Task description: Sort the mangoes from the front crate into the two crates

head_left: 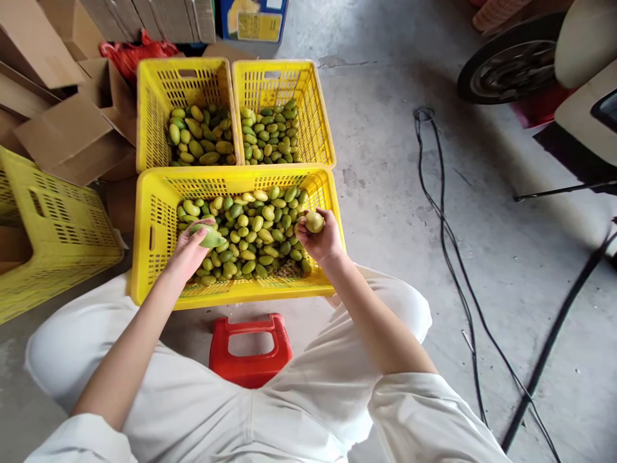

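My left hand point(194, 239) is closed around a green mango point(211, 237) with a pointed tip, above the left side of the large yellow crate point(236, 297). Over the crate's right side, my right hand point(322, 235) has its fingers curled round a paler yellow-green mango point(315, 222). Many small green and yellowish mangoes point(258, 223) lie loose in the crate beneath both hands. Some brown debris point(289, 269) shows near its front right corner.
Two yellow crates point(234, 116) with sorted-looking fruit stand behind the large one. Cardboard boxes point(72, 138) and another yellow crate point(72, 218) lie left. A red plastic stool point(250, 370) sits between my legs. Black cables point(443, 218) and a vehicle wheel point(513, 61) are right.
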The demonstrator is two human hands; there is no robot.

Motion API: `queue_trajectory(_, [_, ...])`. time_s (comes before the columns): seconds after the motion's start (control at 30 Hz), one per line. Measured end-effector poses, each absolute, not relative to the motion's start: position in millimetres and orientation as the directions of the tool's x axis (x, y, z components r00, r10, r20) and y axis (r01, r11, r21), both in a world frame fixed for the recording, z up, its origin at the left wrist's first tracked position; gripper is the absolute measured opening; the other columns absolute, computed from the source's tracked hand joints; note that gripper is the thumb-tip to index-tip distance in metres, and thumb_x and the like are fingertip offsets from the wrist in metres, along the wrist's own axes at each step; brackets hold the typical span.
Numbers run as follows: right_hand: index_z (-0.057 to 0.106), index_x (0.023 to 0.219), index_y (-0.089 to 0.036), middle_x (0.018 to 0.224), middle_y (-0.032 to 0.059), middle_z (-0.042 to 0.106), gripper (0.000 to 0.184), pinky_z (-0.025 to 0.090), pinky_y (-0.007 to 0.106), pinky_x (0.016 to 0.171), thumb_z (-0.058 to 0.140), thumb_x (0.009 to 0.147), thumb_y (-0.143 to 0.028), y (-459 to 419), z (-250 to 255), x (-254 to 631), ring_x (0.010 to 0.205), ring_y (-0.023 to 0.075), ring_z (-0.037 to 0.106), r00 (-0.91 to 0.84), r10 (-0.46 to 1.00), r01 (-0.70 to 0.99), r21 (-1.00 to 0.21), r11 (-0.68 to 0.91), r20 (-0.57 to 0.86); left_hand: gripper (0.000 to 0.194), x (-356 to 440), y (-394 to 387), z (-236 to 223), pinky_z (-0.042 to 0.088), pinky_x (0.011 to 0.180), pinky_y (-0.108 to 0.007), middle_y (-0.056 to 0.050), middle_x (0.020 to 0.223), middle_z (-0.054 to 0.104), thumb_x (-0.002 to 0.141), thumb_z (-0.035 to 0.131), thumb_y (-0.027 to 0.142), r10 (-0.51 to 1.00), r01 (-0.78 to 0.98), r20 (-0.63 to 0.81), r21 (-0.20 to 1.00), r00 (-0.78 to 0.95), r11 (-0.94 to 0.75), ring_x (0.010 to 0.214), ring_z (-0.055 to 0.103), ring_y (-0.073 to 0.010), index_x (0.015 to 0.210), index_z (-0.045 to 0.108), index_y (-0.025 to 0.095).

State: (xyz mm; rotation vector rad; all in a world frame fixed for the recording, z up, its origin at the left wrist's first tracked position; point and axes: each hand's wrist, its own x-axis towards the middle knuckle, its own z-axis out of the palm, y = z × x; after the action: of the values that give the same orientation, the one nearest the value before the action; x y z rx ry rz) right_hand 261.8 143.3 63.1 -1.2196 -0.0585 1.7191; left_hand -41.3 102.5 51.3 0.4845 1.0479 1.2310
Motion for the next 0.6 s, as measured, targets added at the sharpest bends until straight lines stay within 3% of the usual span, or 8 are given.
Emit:
queue_trajectory(0.17, [0.054, 0.086, -0.025, 0.069, -0.0012, 0.060, 0.013, 0.044, 0.018, 0.040, 0.064, 0.091, -0.031, 146, 64, 267, 0.056, 0.0119, 0.055, 0.026, 0.678, -0.741, -0.470, -0.480, -0.734, 0.048, -41, 101, 53, 0.064, 0.082, -0.026, -0.002, 0.089, 0.077, 0.068, 0.105, 0.051, 0.886, -0.606, -0.446, 0.743, -0.129, 0.285, 0.090, 0.076, -0.0167, 0.095, 0.077, 0.022])
queue_trajectory(0.27, [0.052, 0.086, -0.025, 0.075, -0.0026, 0.062, 0.025, 0.041, 0.016, 0.039, 0.077, 0.082, -0.025, 145, 60, 268, 0.058, 0.0101, 0.057, 0.016, 0.729, -0.702, -0.527, -0.479, -0.684, 0.038, -40, 101, 57, 0.066, 0.087, -0.033, -0.003, 0.096, 0.079, 0.079, 0.099, 0.047, 0.868, -0.634, -0.480, 0.713, -0.127, 0.301, 0.100, 0.078, -0.0209, 0.091, 0.072, 0.023])
queue_trajectory(0.33, [0.052, 0.087, -0.026, 0.076, -0.0040, 0.062, 0.031, 0.041, 0.015, 0.040, 0.082, 0.077, -0.023, 145, 58, 268, 0.061, 0.0099, 0.059, 0.026, 0.753, -0.672, -0.569, -0.473, -0.657, 0.038, -39, 101, 62, 0.064, 0.077, -0.028, -0.002, 0.093, 0.077, 0.081, 0.097, 0.048, 0.863, -0.648, -0.496, 0.688, -0.091, 0.327, 0.090, 0.077, -0.0191, 0.093, 0.072, 0.023])
queue_trajectory(0.47, [0.061, 0.097, -0.027, 0.082, -0.0043, 0.067, 0.029, 0.051, 0.018, 0.050, 0.082, 0.076, -0.025, 144, 58, 268, 0.069, 0.0119, 0.066, 0.034, 0.779, -0.641, -0.612, -0.464, -0.626, 0.036, -37, 105, 73, 0.050, 0.053, -0.019, -0.001, 0.083, 0.067, 0.088, 0.089, 0.054, 0.854, -0.668, -0.519, 0.649, -0.037, 0.365, 0.065, 0.062, -0.0107, 0.097, 0.072, 0.024])
queue_trajectory(0.6, [0.064, 0.104, -0.028, 0.086, -0.0039, 0.070, 0.032, 0.055, 0.021, 0.056, 0.083, 0.078, -0.027, 145, 59, 264, 0.072, 0.0128, 0.067, 0.016, 0.812, -0.621, -0.642, -0.449, -0.583, 0.032, -38, 107, 80, 0.048, 0.048, -0.020, -0.004, 0.080, 0.064, 0.099, 0.073, 0.053, 0.819, -0.686, -0.573, 0.608, -0.031, 0.400, 0.061, 0.057, -0.0119, 0.096, 0.072, 0.020])
